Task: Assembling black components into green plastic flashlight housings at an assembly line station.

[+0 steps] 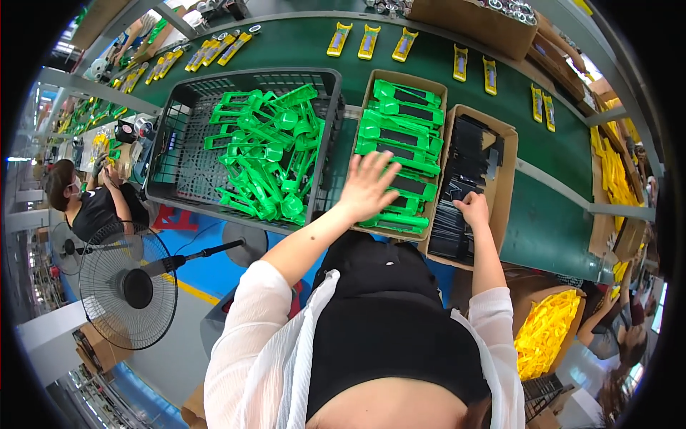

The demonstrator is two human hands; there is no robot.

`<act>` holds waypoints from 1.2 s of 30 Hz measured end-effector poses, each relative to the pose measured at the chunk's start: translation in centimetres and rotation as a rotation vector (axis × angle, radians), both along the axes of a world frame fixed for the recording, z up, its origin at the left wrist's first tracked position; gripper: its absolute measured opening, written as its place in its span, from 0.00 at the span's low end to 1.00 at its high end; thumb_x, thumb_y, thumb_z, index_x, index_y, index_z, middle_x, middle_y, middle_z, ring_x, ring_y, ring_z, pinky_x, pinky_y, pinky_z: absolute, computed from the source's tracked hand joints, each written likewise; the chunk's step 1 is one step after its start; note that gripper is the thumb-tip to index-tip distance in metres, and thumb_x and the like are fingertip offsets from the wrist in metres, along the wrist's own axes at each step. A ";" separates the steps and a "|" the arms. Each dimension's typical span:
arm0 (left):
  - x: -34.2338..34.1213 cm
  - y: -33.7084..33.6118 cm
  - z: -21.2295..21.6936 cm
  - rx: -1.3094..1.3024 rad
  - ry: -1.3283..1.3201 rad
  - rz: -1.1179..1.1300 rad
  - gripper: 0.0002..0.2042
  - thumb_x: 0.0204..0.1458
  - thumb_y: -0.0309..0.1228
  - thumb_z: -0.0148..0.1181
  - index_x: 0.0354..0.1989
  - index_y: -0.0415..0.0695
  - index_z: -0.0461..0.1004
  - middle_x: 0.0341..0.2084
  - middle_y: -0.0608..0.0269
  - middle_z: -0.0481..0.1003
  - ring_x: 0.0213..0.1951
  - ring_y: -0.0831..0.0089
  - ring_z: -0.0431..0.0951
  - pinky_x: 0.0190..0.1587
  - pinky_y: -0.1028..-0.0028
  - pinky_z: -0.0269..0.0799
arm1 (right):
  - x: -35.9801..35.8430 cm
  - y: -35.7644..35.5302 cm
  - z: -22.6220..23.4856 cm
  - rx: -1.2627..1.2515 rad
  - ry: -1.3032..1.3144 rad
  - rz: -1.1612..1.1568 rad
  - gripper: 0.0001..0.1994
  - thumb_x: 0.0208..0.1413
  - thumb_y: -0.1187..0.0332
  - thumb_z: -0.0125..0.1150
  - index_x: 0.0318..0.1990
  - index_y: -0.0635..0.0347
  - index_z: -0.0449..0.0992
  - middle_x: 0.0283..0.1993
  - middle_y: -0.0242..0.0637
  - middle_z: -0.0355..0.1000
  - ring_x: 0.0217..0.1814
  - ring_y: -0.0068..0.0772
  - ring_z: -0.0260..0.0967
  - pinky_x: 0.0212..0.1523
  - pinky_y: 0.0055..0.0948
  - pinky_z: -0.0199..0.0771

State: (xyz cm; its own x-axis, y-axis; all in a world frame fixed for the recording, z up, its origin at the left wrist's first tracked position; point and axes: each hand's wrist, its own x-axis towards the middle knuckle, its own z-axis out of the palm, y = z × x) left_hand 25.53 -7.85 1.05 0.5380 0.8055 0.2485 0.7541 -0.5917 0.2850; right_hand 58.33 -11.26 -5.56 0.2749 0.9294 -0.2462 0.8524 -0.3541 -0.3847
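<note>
Spread open, my left hand (369, 184) lies over green plastic parts (400, 151) in a cardboard box (441, 118). These parts are laid in a row, several with a black flat panel showing. My right hand (473, 209) is in a second cardboard box (509, 161) to the right, its thumb and fingers pinched at thin black strips (450, 232). What exactly is between those fingertips is partly hidden. More black strips (468, 136) lie flat in the far part of that box.
A black plastic crate (193, 89) with piled green parts (268, 146) stands left. Yellow pieces (366, 43) lie along the green belt (314, 43) beyond. A standing fan (136, 286) and a co-worker (96, 193) are at left. Yellow parts (547, 336) fill a box at lower right.
</note>
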 end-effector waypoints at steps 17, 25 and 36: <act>-18.0 15.1 1.8 0.335 -0.476 0.294 0.06 0.47 0.23 0.54 0.34 0.44 0.75 0.28 0.61 0.75 0.29 0.66 0.74 0.31 0.70 0.70 | -0.9 -0.1 0.1 0.421 0.604 -0.275 0.08 0.50 0.71 0.59 0.31 0.60 0.64 0.22 0.31 0.63 0.17 0.20 0.63 0.16 0.20 0.60; -9.4 7.9 9.7 -1.088 -2.081 -0.257 0.16 0.52 0.33 0.53 0.48 0.40 0.66 0.29 0.68 0.70 0.30 0.75 0.70 0.31 0.78 0.69 | 0.5 -3.7 0.5 0.606 0.847 -0.691 0.17 0.54 0.58 0.57 0.39 0.62 0.63 0.28 0.30 0.62 0.21 0.16 0.56 0.21 0.15 0.59; -0.7 2.7 11.6 -1.631 -1.876 -0.596 0.21 0.50 0.30 0.55 0.52 0.35 0.63 0.24 0.69 0.67 0.20 0.81 0.62 0.25 0.81 0.62 | -1.5 -5.0 -0.6 0.471 0.741 -0.575 0.15 0.51 0.76 0.51 0.47 0.65 0.62 0.41 0.38 0.65 0.27 0.21 0.64 0.26 0.19 0.68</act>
